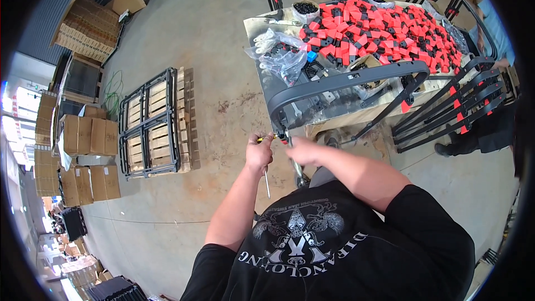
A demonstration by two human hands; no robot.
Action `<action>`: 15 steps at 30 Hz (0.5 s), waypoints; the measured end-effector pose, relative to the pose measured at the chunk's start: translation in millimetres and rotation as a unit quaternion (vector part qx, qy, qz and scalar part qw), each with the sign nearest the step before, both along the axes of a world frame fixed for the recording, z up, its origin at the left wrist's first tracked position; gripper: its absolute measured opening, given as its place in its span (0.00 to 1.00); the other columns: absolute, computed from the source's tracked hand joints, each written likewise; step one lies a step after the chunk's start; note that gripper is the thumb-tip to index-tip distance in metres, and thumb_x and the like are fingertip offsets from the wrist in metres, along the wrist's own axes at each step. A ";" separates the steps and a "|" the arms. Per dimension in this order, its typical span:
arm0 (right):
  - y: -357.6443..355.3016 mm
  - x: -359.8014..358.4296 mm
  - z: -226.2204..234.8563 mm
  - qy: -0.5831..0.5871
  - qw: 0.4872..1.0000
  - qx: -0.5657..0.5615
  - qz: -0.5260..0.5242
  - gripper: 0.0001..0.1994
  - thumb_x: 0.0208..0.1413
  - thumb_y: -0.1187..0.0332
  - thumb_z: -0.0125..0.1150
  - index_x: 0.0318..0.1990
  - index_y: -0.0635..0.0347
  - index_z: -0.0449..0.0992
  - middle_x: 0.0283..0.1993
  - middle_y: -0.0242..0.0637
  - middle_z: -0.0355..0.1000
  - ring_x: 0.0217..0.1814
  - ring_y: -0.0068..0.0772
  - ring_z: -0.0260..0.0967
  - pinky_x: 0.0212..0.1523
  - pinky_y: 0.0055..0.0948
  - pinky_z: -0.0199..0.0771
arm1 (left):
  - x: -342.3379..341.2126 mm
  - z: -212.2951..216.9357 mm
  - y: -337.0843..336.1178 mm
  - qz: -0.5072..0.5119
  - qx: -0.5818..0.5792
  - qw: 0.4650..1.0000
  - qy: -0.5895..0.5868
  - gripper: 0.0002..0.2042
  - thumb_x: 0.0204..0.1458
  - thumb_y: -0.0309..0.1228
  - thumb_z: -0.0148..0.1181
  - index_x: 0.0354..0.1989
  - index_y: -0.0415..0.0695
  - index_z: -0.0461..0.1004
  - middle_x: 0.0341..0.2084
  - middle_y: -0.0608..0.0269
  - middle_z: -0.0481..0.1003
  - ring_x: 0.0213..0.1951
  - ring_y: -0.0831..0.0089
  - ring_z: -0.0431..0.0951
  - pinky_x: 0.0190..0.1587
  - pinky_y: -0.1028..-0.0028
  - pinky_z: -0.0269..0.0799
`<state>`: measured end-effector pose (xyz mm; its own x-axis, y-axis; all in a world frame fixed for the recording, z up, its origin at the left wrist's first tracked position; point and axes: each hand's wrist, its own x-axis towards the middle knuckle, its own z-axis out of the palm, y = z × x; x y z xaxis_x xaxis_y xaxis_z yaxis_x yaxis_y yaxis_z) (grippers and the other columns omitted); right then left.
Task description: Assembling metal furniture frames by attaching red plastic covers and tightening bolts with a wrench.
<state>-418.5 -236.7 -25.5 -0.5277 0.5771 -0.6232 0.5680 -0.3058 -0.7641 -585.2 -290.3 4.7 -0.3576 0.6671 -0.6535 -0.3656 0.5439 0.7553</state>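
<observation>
Bare concrete floor [212, 39]. Wooden pallet [167, 120] lies left of the counter [262, 25]; stacked cardboard boxes [89, 159] stand farther left, beside bright windows [14, 117].

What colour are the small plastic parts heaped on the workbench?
Red, with black mixed in. The plastic parts show best in the head view, covering the workbench.

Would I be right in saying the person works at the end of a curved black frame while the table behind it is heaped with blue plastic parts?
Not quite: the head view shows the plastic parts heaped on the table are red. The rest holds: both hands, left hand and right hand, work at the end of the curved black frame.
</observation>
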 end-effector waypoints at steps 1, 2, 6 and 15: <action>-10.7 -2.6 -0.8 -0.100 0.941 0.310 0.092 0.11 0.60 0.66 0.55 0.42 0.66 0.72 0.32 0.48 0.76 0.32 0.53 0.78 0.39 0.51 0.80 | -0.6 -1.1 -1.5 0.003 -0.002 1.000 0.001 0.11 0.61 0.37 0.64 0.39 0.47 0.67 0.14 0.73 0.61 0.10 0.81 0.57 0.11 0.75 0.49; -7.4 -7.5 -2.6 -0.166 0.923 0.339 0.072 0.11 0.61 0.64 0.57 0.38 0.64 0.74 0.28 0.41 0.73 0.25 0.49 0.74 0.32 0.51 0.80 | 0.0 -2.3 -2.7 0.006 -0.006 1.000 0.022 0.11 0.61 0.37 0.64 0.40 0.47 0.67 0.14 0.73 0.61 0.10 0.81 0.57 0.11 0.75 0.49; 22.9 -3.6 56.9 0.096 0.933 -0.339 -0.073 0.12 0.62 0.62 0.58 0.37 0.63 0.75 0.28 0.41 0.74 0.24 0.47 0.73 0.21 0.49 0.76 | 3.0 -3.5 -0.2 0.013 -0.014 0.999 0.040 0.12 0.61 0.37 0.64 0.41 0.47 0.67 0.14 0.72 0.61 0.11 0.81 0.57 0.11 0.74 0.49; 23.7 -2.8 53.3 0.099 0.930 -0.342 -0.096 0.13 0.60 0.63 0.57 0.42 0.66 0.75 0.32 0.47 0.77 0.25 0.45 0.74 0.29 0.55 0.76 | 3.5 -2.6 -6.4 0.006 -0.019 0.999 0.036 0.10 0.63 0.35 0.61 0.41 0.47 0.66 0.15 0.74 0.61 0.12 0.83 0.56 0.12 0.77 0.48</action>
<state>-421.4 -213.1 27.7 -0.5993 0.1772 -0.7806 0.3220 -0.8394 -0.4378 -581.8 -296.8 2.2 -0.4112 0.6378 -0.6512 -0.3181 0.5691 0.7583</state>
